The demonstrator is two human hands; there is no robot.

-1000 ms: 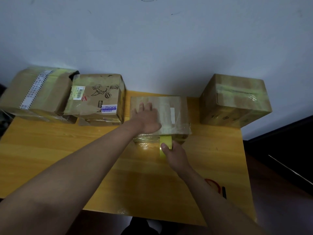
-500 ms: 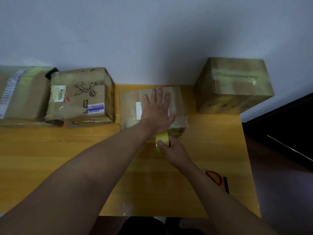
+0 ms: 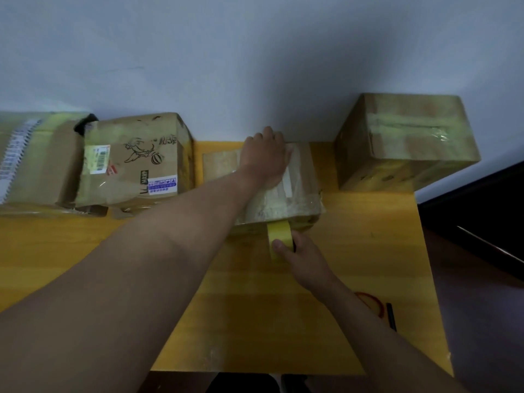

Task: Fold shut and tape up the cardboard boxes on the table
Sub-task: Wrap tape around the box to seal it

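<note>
The left hand (image 3: 265, 160) is lying flat, fingers reaching the far edge of the flat cardboard box (image 3: 300, 199) mid-surface. The right hand (image 3: 297, 251) is pinching the yellow tape roll (image 3: 279, 235) against the box's near edge, bare surface (image 3: 368, 251) lying to its right.

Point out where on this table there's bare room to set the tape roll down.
Bare wood lies on the table right of the right hand, below the big right box; more lies left of the left forearm, below the printed box. Crowded: the back edge with its boxes, and the corner by the red ring.
</note>
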